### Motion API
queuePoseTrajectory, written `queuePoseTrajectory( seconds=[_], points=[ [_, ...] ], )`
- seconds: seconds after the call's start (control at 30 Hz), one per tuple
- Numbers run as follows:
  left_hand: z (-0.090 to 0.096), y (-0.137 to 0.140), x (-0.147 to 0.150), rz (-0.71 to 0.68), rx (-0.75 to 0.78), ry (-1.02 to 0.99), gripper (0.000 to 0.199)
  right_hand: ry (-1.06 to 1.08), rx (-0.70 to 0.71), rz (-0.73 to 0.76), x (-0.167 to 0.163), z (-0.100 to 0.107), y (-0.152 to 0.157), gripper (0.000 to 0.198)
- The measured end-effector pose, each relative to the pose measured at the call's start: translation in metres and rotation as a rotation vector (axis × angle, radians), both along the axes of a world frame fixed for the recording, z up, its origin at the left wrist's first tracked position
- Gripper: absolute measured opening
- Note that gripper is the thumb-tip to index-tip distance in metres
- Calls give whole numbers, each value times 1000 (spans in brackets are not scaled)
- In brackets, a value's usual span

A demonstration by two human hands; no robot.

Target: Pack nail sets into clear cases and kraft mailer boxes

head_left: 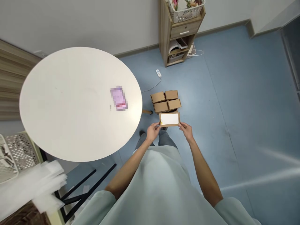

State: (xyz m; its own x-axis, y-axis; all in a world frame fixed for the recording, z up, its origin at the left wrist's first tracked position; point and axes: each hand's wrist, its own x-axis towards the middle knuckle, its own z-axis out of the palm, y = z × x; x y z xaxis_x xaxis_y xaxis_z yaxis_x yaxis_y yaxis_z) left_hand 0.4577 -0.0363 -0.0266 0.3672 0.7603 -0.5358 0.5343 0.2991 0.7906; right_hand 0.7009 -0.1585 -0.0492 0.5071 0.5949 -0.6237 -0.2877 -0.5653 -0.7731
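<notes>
Between my two hands is a small cardboard box (169, 119) with a white label covering most of its upper face and a small yellow mark at the label's left end. My left hand (153, 130) grips its left end, fingers closed at the near corner. At the opposite end, my right hand (187, 129) pinches the right edge. Just beyond it, several plain brown cardboard boxes (158, 97) are grouped closely on the floor. The held box overlaps the nearest of them in view, and whether it touches them I cannot tell.
A round white table (70, 125) stands to my left, a blurred purple item (119, 98) on it. Ahead is a wooden cabinet (186, 30) topped by a white basket (187, 14). A white power strip (158, 73) with a cord lies on the blue floor (234, 93).
</notes>
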Motion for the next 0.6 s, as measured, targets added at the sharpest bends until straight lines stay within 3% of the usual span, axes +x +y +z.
queuePoseTrajectory(
  seconds=[0.37,0.6],
  points=[
    [-12,55,55,63,-124,-28,41,-50,-12,92,61,-4,65,60],
    [-26,92,83,-13,-131,-70,36,-151,-54,123,90,-11,94,63]
  ],
)
